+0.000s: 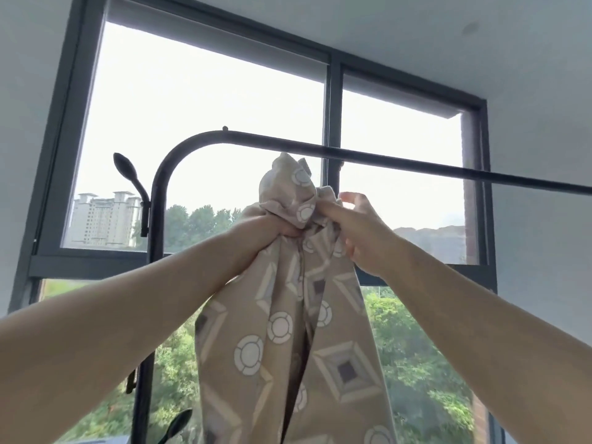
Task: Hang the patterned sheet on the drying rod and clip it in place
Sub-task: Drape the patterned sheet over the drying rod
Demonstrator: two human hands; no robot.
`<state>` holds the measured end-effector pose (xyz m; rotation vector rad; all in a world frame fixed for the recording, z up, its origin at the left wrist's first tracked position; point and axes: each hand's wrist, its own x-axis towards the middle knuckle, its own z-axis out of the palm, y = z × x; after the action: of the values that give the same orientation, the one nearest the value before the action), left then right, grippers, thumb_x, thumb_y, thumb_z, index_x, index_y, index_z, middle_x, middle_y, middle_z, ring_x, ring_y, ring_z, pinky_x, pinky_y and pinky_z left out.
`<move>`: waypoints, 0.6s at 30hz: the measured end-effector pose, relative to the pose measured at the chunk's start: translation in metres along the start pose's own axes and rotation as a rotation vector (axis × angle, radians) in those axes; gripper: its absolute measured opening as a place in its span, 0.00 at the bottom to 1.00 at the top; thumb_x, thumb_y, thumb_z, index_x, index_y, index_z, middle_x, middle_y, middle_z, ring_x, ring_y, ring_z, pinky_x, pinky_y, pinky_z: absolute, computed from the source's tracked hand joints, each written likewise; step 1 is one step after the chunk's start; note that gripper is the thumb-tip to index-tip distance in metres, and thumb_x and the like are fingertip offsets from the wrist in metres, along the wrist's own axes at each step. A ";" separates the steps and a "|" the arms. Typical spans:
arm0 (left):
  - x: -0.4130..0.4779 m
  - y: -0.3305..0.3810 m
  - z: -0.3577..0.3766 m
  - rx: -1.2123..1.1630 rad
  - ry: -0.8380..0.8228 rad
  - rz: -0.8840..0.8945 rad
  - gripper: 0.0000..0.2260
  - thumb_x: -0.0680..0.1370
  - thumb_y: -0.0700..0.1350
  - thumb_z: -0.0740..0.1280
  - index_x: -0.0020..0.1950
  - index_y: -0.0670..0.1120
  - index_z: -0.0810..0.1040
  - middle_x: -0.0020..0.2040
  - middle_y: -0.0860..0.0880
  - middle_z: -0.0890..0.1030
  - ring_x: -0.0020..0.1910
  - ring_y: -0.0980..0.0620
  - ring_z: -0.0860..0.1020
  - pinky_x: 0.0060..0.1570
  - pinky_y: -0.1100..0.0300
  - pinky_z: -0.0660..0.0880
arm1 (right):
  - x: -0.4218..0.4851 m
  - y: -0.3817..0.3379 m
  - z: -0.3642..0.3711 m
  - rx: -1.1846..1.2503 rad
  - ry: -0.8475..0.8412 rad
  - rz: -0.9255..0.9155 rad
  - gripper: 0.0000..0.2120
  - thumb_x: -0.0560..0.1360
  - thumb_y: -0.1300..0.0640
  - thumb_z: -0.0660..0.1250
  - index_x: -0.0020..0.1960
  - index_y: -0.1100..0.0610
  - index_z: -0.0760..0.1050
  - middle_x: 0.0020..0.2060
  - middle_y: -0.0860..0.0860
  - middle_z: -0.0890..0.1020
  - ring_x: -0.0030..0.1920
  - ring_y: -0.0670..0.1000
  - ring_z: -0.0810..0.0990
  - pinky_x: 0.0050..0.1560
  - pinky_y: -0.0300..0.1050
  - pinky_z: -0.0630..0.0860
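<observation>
Early stage: patterned sheet [288, 331] bunched, raised just under drying rod [384, 157], not over it yet. Left hand [272, 227] fist-grips the bunch, right hand [358, 232] pinches it w/ other fingers loose. No clips seen; draping + clipping left.

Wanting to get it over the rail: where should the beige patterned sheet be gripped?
Grip the beige patterned sheet at its bunched top, from below, where the left hand and right hand clutch it; that bunch already reaches the black drying rod.
</observation>
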<state>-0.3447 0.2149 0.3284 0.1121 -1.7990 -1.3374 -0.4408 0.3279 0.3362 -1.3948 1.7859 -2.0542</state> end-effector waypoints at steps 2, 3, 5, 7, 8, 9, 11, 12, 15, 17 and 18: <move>0.005 0.000 -0.005 0.015 0.101 0.019 0.09 0.67 0.30 0.71 0.42 0.40 0.82 0.37 0.47 0.82 0.36 0.50 0.80 0.32 0.66 0.77 | -0.003 0.013 -0.001 -0.182 -0.074 0.039 0.23 0.67 0.52 0.75 0.56 0.55 0.69 0.47 0.53 0.80 0.48 0.51 0.79 0.54 0.54 0.77; 0.009 0.000 -0.007 0.028 0.137 0.028 0.10 0.67 0.30 0.71 0.46 0.40 0.81 0.41 0.45 0.82 0.39 0.49 0.80 0.34 0.64 0.78 | -0.005 0.019 0.001 -0.271 -0.112 0.035 0.16 0.66 0.56 0.75 0.51 0.57 0.74 0.44 0.53 0.81 0.45 0.51 0.80 0.54 0.54 0.78; 0.014 0.000 -0.008 0.049 0.180 0.037 0.15 0.65 0.33 0.72 0.51 0.40 0.80 0.47 0.43 0.82 0.43 0.47 0.81 0.40 0.59 0.80 | -0.006 0.028 0.005 -0.435 -0.121 0.051 0.09 0.65 0.60 0.72 0.44 0.58 0.79 0.40 0.54 0.83 0.41 0.53 0.82 0.51 0.54 0.80; 0.016 0.000 -0.010 0.085 0.217 0.043 0.20 0.62 0.36 0.73 0.54 0.42 0.77 0.49 0.43 0.82 0.46 0.46 0.81 0.46 0.54 0.80 | -0.008 0.033 0.003 -0.541 -0.114 0.158 0.09 0.66 0.61 0.69 0.47 0.61 0.79 0.40 0.56 0.82 0.38 0.53 0.81 0.42 0.46 0.82; 0.017 0.000 -0.012 0.097 0.239 0.048 0.21 0.62 0.37 0.72 0.54 0.42 0.76 0.49 0.42 0.81 0.47 0.45 0.81 0.49 0.51 0.80 | -0.010 0.035 -0.003 -0.602 -0.124 0.201 0.09 0.69 0.62 0.67 0.49 0.61 0.78 0.40 0.55 0.80 0.36 0.51 0.79 0.37 0.42 0.79; 0.016 0.001 -0.016 0.098 0.258 0.047 0.21 0.62 0.37 0.72 0.54 0.42 0.76 0.50 0.43 0.81 0.48 0.45 0.80 0.50 0.50 0.79 | -0.010 0.036 -0.011 -0.682 -0.126 0.245 0.09 0.71 0.62 0.65 0.50 0.62 0.77 0.41 0.55 0.80 0.36 0.50 0.78 0.34 0.40 0.76; 0.018 0.001 -0.027 0.117 0.296 0.069 0.19 0.65 0.36 0.72 0.55 0.42 0.76 0.50 0.44 0.81 0.48 0.46 0.80 0.48 0.53 0.79 | -0.013 0.043 -0.033 -0.867 -0.128 0.335 0.09 0.71 0.62 0.65 0.51 0.60 0.77 0.43 0.55 0.81 0.37 0.50 0.78 0.34 0.41 0.76; 0.017 0.001 -0.032 0.129 0.302 0.067 0.19 0.65 0.36 0.72 0.55 0.42 0.76 0.50 0.45 0.81 0.47 0.47 0.80 0.45 0.55 0.80 | -0.017 0.045 -0.041 -0.932 -0.136 0.371 0.07 0.72 0.61 0.65 0.49 0.60 0.77 0.42 0.54 0.81 0.37 0.50 0.78 0.34 0.42 0.77; 0.013 0.000 -0.041 0.155 0.223 0.070 0.15 0.65 0.35 0.74 0.50 0.42 0.80 0.46 0.46 0.82 0.44 0.49 0.81 0.38 0.60 0.79 | -0.019 0.040 -0.052 -0.790 -0.052 0.272 0.07 0.75 0.63 0.62 0.39 0.60 0.75 0.34 0.54 0.78 0.34 0.51 0.76 0.33 0.41 0.74; 0.005 0.002 -0.040 0.116 0.112 0.080 0.10 0.67 0.32 0.72 0.48 0.38 0.80 0.45 0.43 0.82 0.44 0.47 0.81 0.45 0.57 0.80 | -0.007 0.027 -0.049 -0.494 0.109 0.049 0.10 0.75 0.63 0.62 0.35 0.61 0.74 0.31 0.55 0.77 0.34 0.53 0.76 0.33 0.42 0.72; 0.004 0.002 -0.038 0.072 0.052 0.075 0.10 0.68 0.31 0.71 0.49 0.37 0.80 0.45 0.41 0.81 0.43 0.46 0.81 0.45 0.56 0.80 | -0.001 0.018 -0.042 -0.380 0.165 -0.054 0.10 0.74 0.61 0.64 0.34 0.62 0.74 0.31 0.55 0.77 0.34 0.53 0.76 0.34 0.43 0.72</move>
<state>-0.3214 0.1855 0.3340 0.1165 -1.7910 -1.2069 -0.4772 0.3541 0.3246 -1.4025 2.3303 -1.9794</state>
